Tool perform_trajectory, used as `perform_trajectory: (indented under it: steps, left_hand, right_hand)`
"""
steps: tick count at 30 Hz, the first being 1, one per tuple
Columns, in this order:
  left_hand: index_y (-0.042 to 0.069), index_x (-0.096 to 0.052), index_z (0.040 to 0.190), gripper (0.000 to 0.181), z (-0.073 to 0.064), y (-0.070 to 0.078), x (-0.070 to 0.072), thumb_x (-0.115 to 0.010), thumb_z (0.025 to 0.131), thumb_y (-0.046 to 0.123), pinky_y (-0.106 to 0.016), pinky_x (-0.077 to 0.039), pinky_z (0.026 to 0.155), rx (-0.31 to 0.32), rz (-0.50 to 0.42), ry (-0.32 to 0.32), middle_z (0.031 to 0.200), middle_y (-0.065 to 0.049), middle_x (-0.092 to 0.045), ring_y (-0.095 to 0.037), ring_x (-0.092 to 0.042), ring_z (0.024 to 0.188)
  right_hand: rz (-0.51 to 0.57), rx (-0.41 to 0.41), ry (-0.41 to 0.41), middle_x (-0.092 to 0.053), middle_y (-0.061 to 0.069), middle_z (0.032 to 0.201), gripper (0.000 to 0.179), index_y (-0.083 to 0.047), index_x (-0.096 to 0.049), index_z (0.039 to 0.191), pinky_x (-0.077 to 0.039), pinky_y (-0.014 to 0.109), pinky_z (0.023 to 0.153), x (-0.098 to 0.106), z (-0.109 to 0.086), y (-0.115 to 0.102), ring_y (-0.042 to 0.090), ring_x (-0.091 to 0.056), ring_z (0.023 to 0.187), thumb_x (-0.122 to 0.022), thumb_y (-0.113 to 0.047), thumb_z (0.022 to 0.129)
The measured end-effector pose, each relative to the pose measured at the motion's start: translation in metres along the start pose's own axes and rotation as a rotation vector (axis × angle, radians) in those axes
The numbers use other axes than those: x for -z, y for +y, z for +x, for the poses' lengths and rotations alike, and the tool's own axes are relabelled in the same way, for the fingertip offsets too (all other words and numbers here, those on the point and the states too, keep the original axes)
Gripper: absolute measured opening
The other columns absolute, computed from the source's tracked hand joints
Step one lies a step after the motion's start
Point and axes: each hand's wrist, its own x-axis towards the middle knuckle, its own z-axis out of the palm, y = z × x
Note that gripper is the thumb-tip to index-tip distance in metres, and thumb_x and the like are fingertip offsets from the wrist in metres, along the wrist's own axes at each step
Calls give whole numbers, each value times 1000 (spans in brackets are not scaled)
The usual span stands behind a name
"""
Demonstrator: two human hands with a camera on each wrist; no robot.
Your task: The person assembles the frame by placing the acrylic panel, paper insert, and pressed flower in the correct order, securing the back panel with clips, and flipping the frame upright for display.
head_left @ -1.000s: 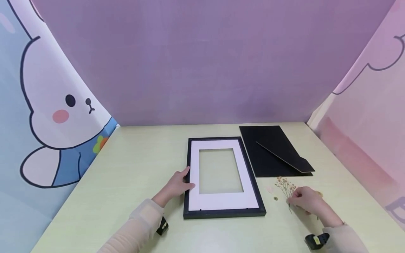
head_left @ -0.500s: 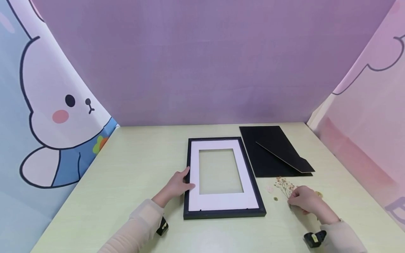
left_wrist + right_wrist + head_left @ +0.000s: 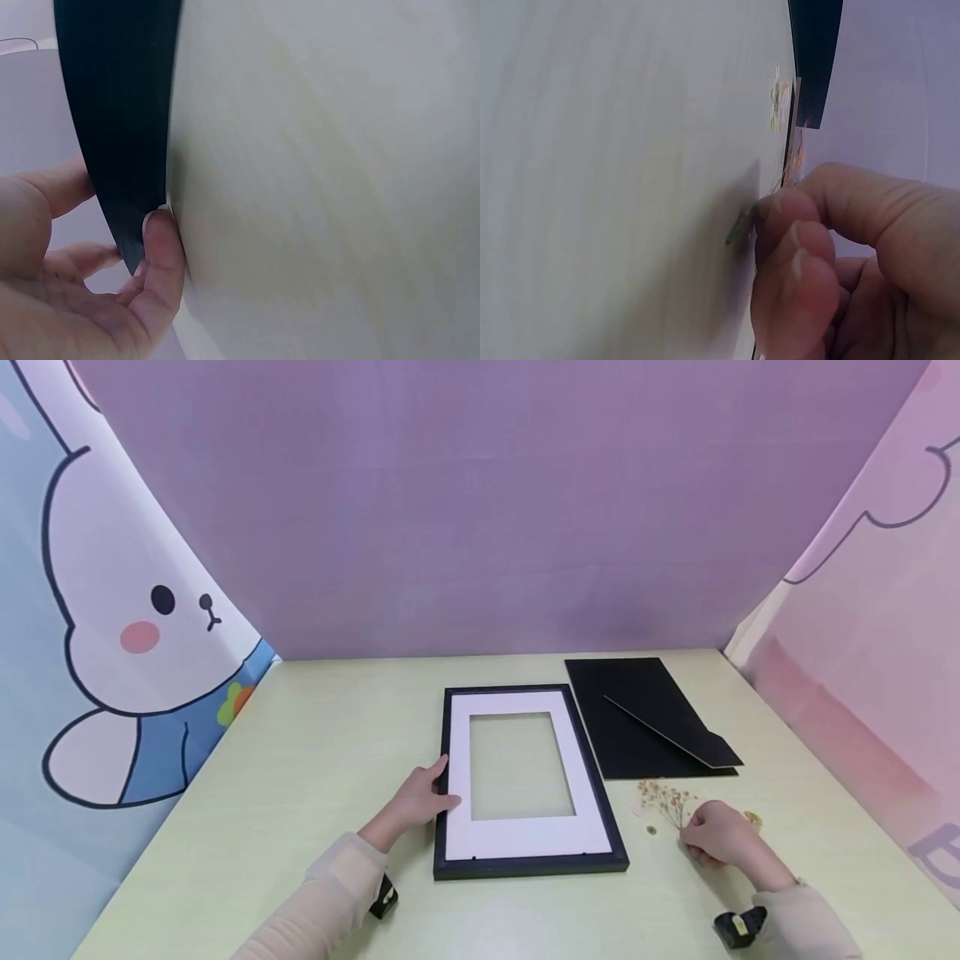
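Observation:
A black picture frame (image 3: 532, 867) with a white mat (image 3: 525, 841) lies flat on the pale table. My left hand (image 3: 417, 797) grips its left side, thumb over the top and fingers curled against the outer edge; the left wrist view shows the fingers (image 3: 161, 255) at that black edge. To the right of the frame, my right hand (image 3: 723, 837) pinches a dried flower sprig (image 3: 663, 800) by its stem, low over the table. The greenish stem end (image 3: 740, 225) pokes out past the fingertips in the right wrist view.
Behind the right hand lies a black backing board (image 3: 611, 727) with a stand leg (image 3: 678, 735) angled across it. A small greenish dried flower (image 3: 651, 830), a pale petal (image 3: 638, 808) and a yellow flower (image 3: 753, 819) lie around the sprig. A purple backdrop (image 3: 480, 527) borders the table.
The flowering end of the sprig has swung left, and the right hand has shifted slightly with it. The left hand and picture frame stay put.

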Motion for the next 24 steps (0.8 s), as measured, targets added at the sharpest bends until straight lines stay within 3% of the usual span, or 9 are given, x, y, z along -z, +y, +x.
perform_trajectory:
  steps: [13, 24]
  left_hand:
    - [0, -27, 143, 72, 0, -1, -1, -66, 85, 18, -43, -43, 81, 1, -5, 0, 128, -31, -37, -31, -45, 105]
    - [0, -27, 143, 72, 0, 1, 1, -65, 85, 18, -43, -43, 80, -1, 2, 2, 128, -31, -37, -31, -45, 104]
  right_hand:
    - [-19, 34, 37, -53, 3, 54, 11, -3, -55, 68, -41, 27, 46, 0, -1, -2, 14, -47, 47, -56, -2, 79]
    - [-148, 50, 45, -51, 3, 52, 13, -4, -56, 66, -37, 26, 45, 1, -5, -13, 13, -45, 44, -56, -4, 79]
